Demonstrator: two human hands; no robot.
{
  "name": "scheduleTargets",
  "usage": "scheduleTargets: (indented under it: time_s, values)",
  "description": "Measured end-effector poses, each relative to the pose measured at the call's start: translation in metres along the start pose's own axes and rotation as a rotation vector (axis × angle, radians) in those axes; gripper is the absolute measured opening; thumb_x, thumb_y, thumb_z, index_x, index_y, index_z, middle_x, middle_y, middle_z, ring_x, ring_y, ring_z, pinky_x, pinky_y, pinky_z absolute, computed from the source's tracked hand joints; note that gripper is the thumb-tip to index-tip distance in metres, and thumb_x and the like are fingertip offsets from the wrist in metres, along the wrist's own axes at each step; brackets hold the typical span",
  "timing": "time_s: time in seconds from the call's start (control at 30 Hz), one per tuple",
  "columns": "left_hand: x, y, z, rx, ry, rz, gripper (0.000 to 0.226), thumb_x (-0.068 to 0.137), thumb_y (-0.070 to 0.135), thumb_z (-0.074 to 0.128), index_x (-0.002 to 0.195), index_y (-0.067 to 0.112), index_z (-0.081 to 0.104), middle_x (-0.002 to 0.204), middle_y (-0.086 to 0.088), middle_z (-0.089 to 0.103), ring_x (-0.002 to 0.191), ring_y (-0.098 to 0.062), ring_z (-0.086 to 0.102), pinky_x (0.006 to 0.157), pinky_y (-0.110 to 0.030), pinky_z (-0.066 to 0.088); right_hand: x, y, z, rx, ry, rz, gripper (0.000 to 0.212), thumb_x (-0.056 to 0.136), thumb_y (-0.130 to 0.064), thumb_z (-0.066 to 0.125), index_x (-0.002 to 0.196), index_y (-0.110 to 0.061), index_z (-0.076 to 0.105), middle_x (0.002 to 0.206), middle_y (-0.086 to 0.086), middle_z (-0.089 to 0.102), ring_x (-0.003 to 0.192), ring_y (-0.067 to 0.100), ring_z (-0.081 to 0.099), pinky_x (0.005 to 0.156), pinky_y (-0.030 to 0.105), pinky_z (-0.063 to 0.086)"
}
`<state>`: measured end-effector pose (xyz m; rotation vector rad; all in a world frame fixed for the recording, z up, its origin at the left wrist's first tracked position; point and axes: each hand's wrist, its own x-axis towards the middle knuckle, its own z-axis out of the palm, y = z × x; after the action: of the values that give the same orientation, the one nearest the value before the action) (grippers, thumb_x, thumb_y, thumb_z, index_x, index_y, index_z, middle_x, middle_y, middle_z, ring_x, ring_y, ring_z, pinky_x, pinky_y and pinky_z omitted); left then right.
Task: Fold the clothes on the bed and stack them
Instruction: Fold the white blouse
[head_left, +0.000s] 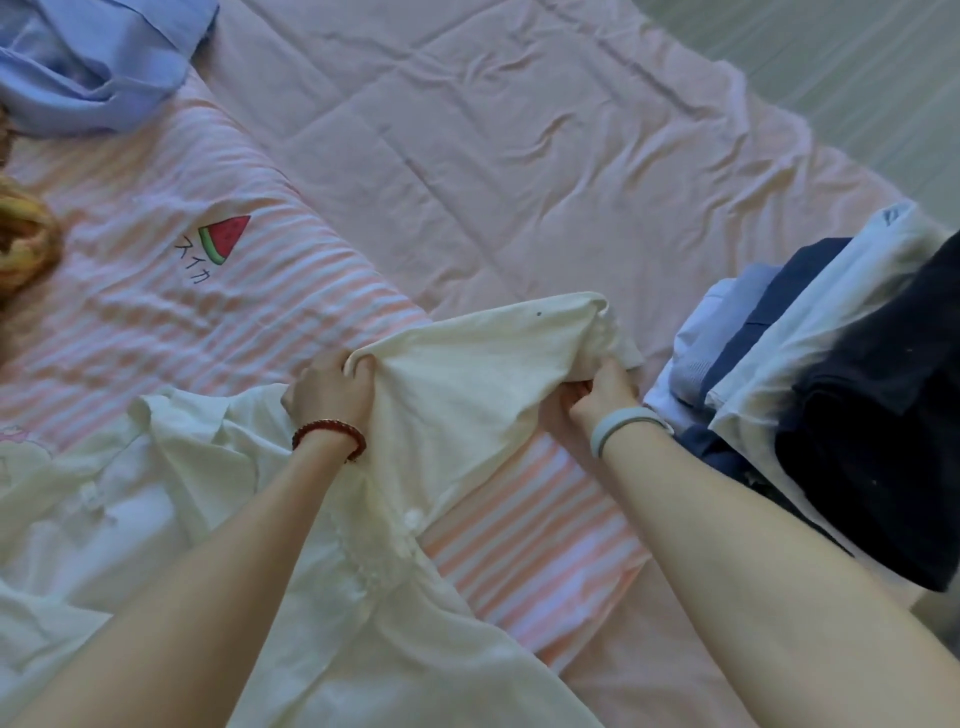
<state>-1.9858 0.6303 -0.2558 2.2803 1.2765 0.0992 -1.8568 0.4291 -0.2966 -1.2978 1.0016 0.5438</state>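
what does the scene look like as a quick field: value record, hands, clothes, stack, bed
left hand: grips one edge of the cream garment
right hand: grips the garment's other end
cream garment: lifted between both hands, not yet folded flat
striped shirt: spread on the bed, watermelon print up, partly under the cream garment
white shirt: crumpled, lower left
blue shirt: unfolded, top left
stack: folded clothes at right, blue, navy, white, black
sheet: pink, wrinkled
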Motion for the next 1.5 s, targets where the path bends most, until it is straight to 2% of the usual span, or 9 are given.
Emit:
scheduleTargets:
  time_s: [0.13, 0.33, 0.53, 0.67, 0.9, 1.07, 1.2, 1.4, 1.5]
  values:
    - [-0.001, -0.001, 0.001, 0.035, -0.001, 0.047, 0.021, 0.089, 0.024, 0.047, 0.080, 0.012, 0.061, 0.089, -0.008, 0.060, 0.094, -0.030, 0.051, 0.082, -0.037, 0.031, -0.002, -0.010, 0.009, -0.292, 0.071, -0.395, 0.019, 0.092, -0.023, 0.047, 0.104, -0.011, 0.056, 0.098, 0.001, 0.053, 0.092, 0.021, 0.051, 0.080, 0.030, 0.040]
    - [-0.007, 0.018, -0.002, 0.077, 0.017, 0.099, 0.024, 0.091, 0.023, 0.047, 0.093, 0.013, 0.068, 0.095, -0.009, 0.065, 0.100, -0.030, 0.052, 0.096, -0.040, 0.027, -0.036, -0.065, 0.018, -0.484, 0.086, -0.790, 0.013, 0.092, -0.021, 0.042, 0.091, -0.009, 0.046, 0.106, 0.012, 0.051, 0.083, 0.025, 0.049, 0.075, 0.036, 0.041]
    - [-0.011, 0.046, -0.014, 0.104, -0.094, 0.051, 0.029, 0.092, 0.027, 0.045, 0.116, 0.026, 0.061, 0.129, -0.004, 0.053, 0.121, -0.026, 0.041, 0.106, -0.044, 0.020, -0.068, -0.153, -0.011, -0.863, 0.171, -1.111, 0.013, 0.094, -0.023, 0.039, 0.098, -0.012, 0.044, 0.095, 0.010, 0.054, 0.091, 0.029, 0.046, 0.093, 0.039, 0.028]
    - [-0.028, 0.061, -0.024, -0.027, -0.117, 0.002, 0.037, 0.091, 0.027, 0.050, 0.127, 0.020, 0.051, 0.136, -0.008, 0.041, 0.126, -0.027, 0.036, 0.105, -0.044, 0.029, -0.080, -0.182, -0.036, -0.898, 0.062, -1.142, 0.014, 0.097, -0.021, 0.040, 0.106, -0.010, 0.041, 0.088, 0.005, 0.053, 0.078, 0.028, 0.048, 0.069, 0.033, 0.032]
    - [-0.102, 0.044, -0.053, -0.382, -0.110, -0.029, 0.035, 0.092, 0.016, 0.053, 0.125, 0.010, 0.051, 0.130, -0.014, 0.043, 0.123, -0.028, 0.041, 0.106, -0.036, 0.031, -0.122, -0.179, -0.057, -0.738, 0.045, -1.245, 0.027, 0.093, -0.011, 0.048, 0.119, -0.004, 0.048, 0.119, 0.011, 0.057, 0.108, 0.027, 0.053, 0.079, 0.023, 0.033]
    - [-0.144, 0.000, -0.084, -0.551, -0.139, -0.222, 0.034, 0.094, 0.021, 0.051, 0.127, 0.013, 0.050, 0.131, -0.004, 0.048, 0.114, -0.016, 0.049, 0.093, -0.029, 0.039, -0.190, -0.104, -0.024, -0.632, -0.282, -1.271, 0.020, 0.090, -0.007, 0.053, 0.109, -0.005, 0.056, 0.097, 0.001, 0.059, 0.074, -0.001, 0.048, 0.065, 0.009, 0.034]
    - [-0.165, -0.049, -0.118, -0.797, -0.151, -0.310, 0.011, 0.095, 0.020, 0.051, 0.098, 0.018, 0.061, 0.109, -0.006, 0.062, 0.091, -0.016, 0.060, 0.081, -0.031, 0.049, -0.257, -0.015, 0.003, -0.610, -0.658, -1.202, 0.017, 0.087, -0.002, 0.056, 0.097, -0.014, 0.060, 0.082, -0.017, 0.057, 0.067, -0.013, 0.052, 0.062, 0.005, 0.038]
    - [-0.208, -0.158, -0.185, -1.492, -0.041, -0.689, 0.030, 0.094, 0.040, 0.046, 0.099, 0.017, 0.063, 0.100, -0.001, 0.069, 0.094, -0.018, 0.067, 0.075, -0.034, 0.050, -0.356, 0.144, 0.031, -0.763, -1.227, -0.873, 0.015, 0.090, -0.006, 0.056, 0.101, -0.013, 0.063, 0.086, -0.018, 0.059, 0.071, 0.004, 0.057, 0.071, 0.023, 0.048]
    - [-0.230, -0.208, -0.208, -1.670, -0.152, -0.701, 0.022, 0.093, 0.006, 0.053, 0.087, 0.026, 0.058, 0.071, 0.037, 0.060, 0.099, 0.019, 0.051, 0.088, -0.009, 0.039, -0.381, 0.209, 0.028, -0.977, -1.460, -0.651, 0.029, 0.093, -0.011, 0.052, 0.121, -0.010, 0.057, 0.107, -0.001, 0.063, 0.088, 0.023, 0.065, 0.079, 0.035, 0.054]
